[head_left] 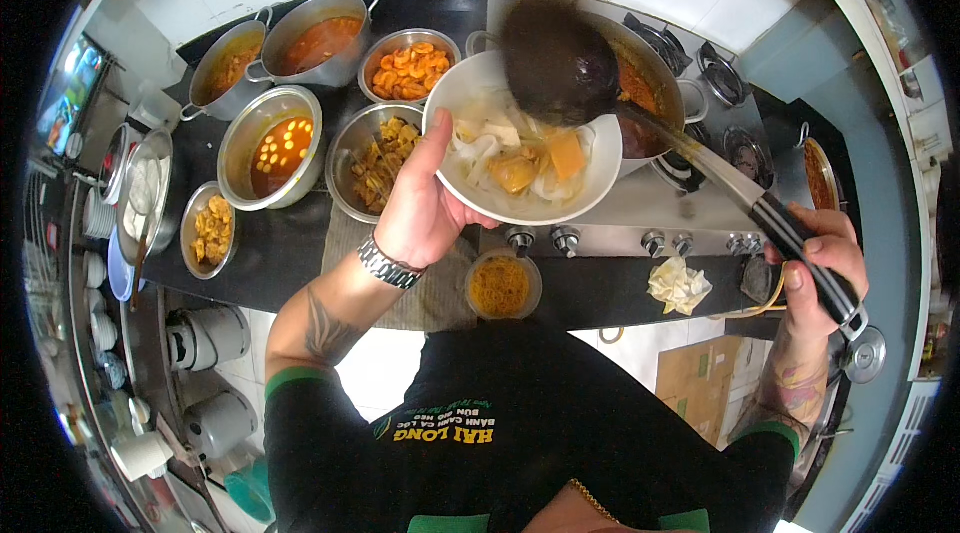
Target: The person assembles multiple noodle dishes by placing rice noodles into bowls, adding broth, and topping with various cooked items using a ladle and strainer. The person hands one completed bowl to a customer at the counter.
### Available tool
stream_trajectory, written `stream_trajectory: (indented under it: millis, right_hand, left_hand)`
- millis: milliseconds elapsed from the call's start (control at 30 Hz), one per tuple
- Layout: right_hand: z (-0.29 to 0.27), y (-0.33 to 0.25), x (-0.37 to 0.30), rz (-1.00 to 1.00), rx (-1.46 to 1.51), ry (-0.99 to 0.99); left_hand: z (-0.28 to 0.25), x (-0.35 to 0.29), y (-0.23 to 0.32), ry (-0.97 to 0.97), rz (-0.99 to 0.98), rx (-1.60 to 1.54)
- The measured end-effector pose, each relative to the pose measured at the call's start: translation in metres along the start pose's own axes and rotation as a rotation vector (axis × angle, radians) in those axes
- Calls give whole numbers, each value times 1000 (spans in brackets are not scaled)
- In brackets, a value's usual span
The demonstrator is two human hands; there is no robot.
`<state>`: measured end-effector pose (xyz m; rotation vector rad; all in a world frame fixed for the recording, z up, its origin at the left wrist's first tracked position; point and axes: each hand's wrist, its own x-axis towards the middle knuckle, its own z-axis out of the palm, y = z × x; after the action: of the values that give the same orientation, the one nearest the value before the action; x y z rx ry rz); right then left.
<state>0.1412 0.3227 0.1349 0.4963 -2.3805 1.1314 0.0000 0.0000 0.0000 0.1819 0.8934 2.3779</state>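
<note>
the left hand [420, 208] grips a white bowl [590, 188] by its near-left rim, thumb hooked over the edge and the other fingers pressed together under the bowl's side. the bowl sits just beyond the fingertips, raised over the cooker edge, and holds pale flat noodles [490, 148] with yellow-orange pieces [565, 153] on top. the right hand [825, 268] is closed round the black handle of a ladle [555, 68], fingers wrapped tight, thumb lying along the grip. from those fingers the handle runs up and to the left, and the dark scoop hangs over the far rim of the bowl, partly covering it. behind the scoop, past the bowl, stands a large pot [650, 93] of red-orange broth on the stove. left of the left thumb lie steel bowls: one with browned pieces [378, 168], one with orange chunks [408, 71], one with red liquid and floating yellow rounds [278, 148]. below the left wrist, wearing a metal watch [388, 265], a small tub of orange-yellow paste [500, 285] rests on the counter, with a crumpled white cloth [678, 285] lying between it and the right hand.
</note>
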Motion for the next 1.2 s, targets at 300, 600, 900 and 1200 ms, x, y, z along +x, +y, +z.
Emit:
stream_trajectory:
  millis: [300,600,900,1200]
  right_hand:
    - [-1,-16,-18,-219,-460,-235]
    - [16,75,16,-129,-454,112]
    - [46,120,14,-87,-407,-83]
    - [9,120,34,543,245,470]
  left_hand:
    - [2,1,-2,57,2,-22]
    - [-12,4,-4,139,62,28]
    - [-19,-2,0,236,30,59]
    - [-21,0,-3,207,26,38]
